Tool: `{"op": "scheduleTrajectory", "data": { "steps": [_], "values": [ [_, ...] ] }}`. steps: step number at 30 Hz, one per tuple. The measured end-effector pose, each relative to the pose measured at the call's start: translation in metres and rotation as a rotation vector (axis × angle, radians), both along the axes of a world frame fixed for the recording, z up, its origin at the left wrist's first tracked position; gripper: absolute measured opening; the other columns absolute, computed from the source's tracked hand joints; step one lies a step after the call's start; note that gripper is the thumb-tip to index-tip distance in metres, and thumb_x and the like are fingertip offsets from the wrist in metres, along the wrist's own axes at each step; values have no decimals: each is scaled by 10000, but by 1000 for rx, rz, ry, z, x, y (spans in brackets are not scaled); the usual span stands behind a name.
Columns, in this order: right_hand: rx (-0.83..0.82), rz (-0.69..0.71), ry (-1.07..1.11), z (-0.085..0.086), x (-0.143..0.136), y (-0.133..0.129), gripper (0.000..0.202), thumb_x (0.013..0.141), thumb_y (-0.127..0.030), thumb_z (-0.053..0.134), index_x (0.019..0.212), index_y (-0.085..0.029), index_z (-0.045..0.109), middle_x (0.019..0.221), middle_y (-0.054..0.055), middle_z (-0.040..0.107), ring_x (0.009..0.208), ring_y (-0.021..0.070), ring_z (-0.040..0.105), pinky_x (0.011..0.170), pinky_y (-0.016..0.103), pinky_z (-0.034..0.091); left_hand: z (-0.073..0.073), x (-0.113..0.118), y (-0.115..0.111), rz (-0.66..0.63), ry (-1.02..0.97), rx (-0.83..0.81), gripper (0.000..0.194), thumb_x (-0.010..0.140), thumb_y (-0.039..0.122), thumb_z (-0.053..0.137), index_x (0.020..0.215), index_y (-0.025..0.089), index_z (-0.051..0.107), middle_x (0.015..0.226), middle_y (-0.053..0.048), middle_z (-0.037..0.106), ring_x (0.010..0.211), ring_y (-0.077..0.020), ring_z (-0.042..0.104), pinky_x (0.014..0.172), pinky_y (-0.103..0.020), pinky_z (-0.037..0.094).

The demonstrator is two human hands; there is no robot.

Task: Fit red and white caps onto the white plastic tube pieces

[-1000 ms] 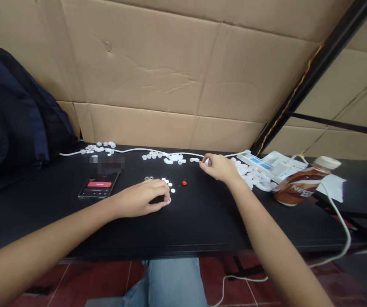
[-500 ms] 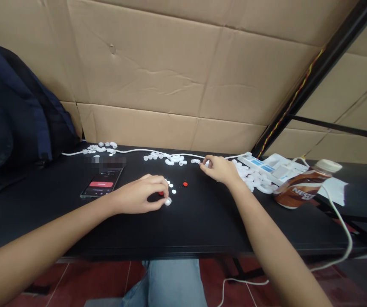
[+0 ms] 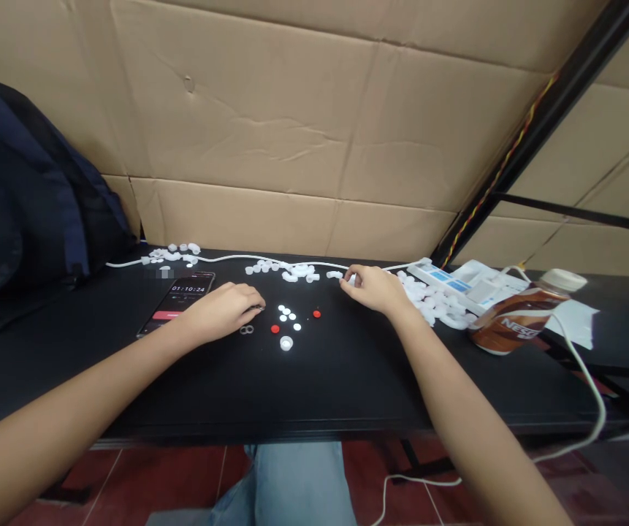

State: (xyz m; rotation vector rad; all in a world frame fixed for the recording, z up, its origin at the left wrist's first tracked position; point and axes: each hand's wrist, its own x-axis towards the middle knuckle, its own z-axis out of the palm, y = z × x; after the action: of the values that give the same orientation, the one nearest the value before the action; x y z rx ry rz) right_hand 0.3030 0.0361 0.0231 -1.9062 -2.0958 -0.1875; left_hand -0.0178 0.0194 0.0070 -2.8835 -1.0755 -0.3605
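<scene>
My left hand [image 3: 229, 310] is over the black table, fingers curled and closed; a tiny dark edge shows at its fingertips, too small to name. Just below lie two grey rings [image 3: 247, 330]. To the right of these are several small white discs [image 3: 285, 312], a red disc [image 3: 275, 329] and a round white cap [image 3: 286, 342]. Another red disc [image 3: 317, 314] lies farther right. My right hand [image 3: 373, 288] rests on the table with thumb and finger bent together, beside small white plastic pieces [image 3: 334, 275]. What it holds, if anything, is hidden.
A phone [image 3: 185, 298] showing a timer lies left. Heaps of white plastic pieces [image 3: 435, 303] and a brown bottle [image 3: 519, 321] are at the right. A white cable [image 3: 226, 257] runs along the back. A dark backpack [image 3: 34, 183] stands left, cardboard [image 3: 270, 131] behind.
My left hand has moved left, away from the white cap, which stays on the table. The discs and grey rings have come into view. My right hand has barely moved.
</scene>
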Motion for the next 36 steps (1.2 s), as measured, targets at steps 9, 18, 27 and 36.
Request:
{"op": "scheduleTrajectory", "data": {
  "steps": [9, 18, 27, 36],
  "values": [
    [0, -10, -2, 1, -1, -1, 287, 825, -461, 477, 859, -234, 650, 779, 41, 693, 718, 217, 627, 562, 307, 330, 5, 7, -11, -139, -257, -34, 133, 925, 247, 552, 962, 191, 666, 954, -20, 694, 901, -167, 635, 877, -331, 442],
    [-2, -17, 4, 1, -1, -1, 287, 819, -461, 479, 858, -235, 651, 768, 42, 689, 714, 219, 626, 563, 308, 330, 7, 22, -36, -409, -326, -274, 116, 917, 219, 580, 983, 232, 675, 1021, 13, 713, 977, -132, 640, 940, -294, 402],
    [-8, -23, 15, 2, -1, -1, 269, 814, -443, 488, 858, -236, 655, 756, 33, 675, 711, 210, 617, 571, 308, 351, 7, 20, -34, -389, -297, -214, 126, 918, 230, 578, 1002, 240, 672, 1060, 0, 697, 1013, -142, 629, 950, -302, 388],
    [165, 134, -127, -17, 3, 10, 423, 888, -362, 429, 1224, -192, 623, 1210, 136, 570, 1080, 312, 523, 853, 446, 407, 4, 22, -35, -385, -220, -224, 153, 907, 193, 562, 1012, 250, 658, 1063, -5, 680, 1021, -153, 617, 938, -311, 388]
  ]
}}
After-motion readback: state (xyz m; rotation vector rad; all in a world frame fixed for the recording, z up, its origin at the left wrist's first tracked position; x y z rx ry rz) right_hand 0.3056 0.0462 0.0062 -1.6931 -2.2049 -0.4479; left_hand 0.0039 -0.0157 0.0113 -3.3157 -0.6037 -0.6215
